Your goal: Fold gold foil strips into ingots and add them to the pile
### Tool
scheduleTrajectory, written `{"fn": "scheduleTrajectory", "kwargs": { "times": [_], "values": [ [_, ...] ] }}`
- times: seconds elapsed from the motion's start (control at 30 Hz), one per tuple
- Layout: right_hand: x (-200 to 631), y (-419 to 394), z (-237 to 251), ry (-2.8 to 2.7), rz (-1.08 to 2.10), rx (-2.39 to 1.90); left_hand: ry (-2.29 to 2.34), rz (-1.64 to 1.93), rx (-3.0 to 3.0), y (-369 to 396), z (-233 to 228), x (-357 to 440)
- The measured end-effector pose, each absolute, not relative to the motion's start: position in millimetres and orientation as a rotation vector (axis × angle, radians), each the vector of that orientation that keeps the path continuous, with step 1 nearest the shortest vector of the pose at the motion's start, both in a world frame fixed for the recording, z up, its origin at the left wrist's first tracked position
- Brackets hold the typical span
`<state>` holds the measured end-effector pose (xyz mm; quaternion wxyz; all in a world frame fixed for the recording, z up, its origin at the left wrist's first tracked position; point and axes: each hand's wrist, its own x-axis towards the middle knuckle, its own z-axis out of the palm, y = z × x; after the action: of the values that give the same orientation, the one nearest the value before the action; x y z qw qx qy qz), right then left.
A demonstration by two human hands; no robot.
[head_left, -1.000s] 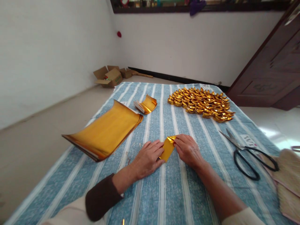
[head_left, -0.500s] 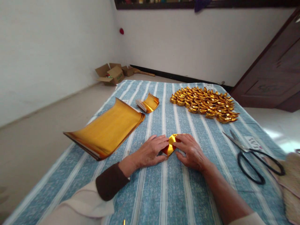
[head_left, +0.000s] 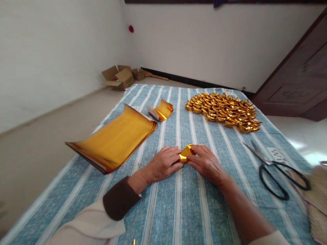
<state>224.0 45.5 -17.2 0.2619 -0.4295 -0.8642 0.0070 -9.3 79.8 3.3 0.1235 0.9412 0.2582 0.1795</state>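
A small sheet of shiny gold foil paper [head_left: 186, 153], partly folded, lies on the striped cloth between my hands. My left hand [head_left: 165, 164] presses on its left end with the fingers together. On the right end, my right hand [head_left: 205, 164] grips the paper with bent fingers, and the thumb is at the near edge. Both hands cover parts of the folds. A large stack of gold paper sheets [head_left: 114, 137] lies to the left, its edges curling up. Farther off is a small stack of cut gold paper [head_left: 163, 109].
Many folded gold paper ingots [head_left: 222, 110] stand in rows at the far right. Black-handled scissors [head_left: 270, 166] lie open right of my right hand. The blue-and-white striped cloth [head_left: 163, 211] covers the table. Cardboard boxes [head_left: 125, 78] sit on the floor beyond.
The near edge of the gold paper has been folded in, so the piece looks flatter and shorter. My left thumb has drawn closer to the fingers. The view has tilted slightly down.
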Motion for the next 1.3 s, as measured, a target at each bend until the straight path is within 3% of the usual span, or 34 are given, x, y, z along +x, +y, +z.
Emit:
{"fn": "scheduleTrajectory", "kwargs": {
  "times": [0.77, 1.3],
  "values": [
    [210.5, 42.3, -18.8, -2.287, -0.229, -1.118, 0.738, 0.963, 2.669, 76.4, -11.1, 0.2],
    [208.3, 42.8, -21.1, -2.296, -0.284, -1.178, 0.812, 0.97, 2.639, 71.2, -8.9, 2.8]
  ]
}}
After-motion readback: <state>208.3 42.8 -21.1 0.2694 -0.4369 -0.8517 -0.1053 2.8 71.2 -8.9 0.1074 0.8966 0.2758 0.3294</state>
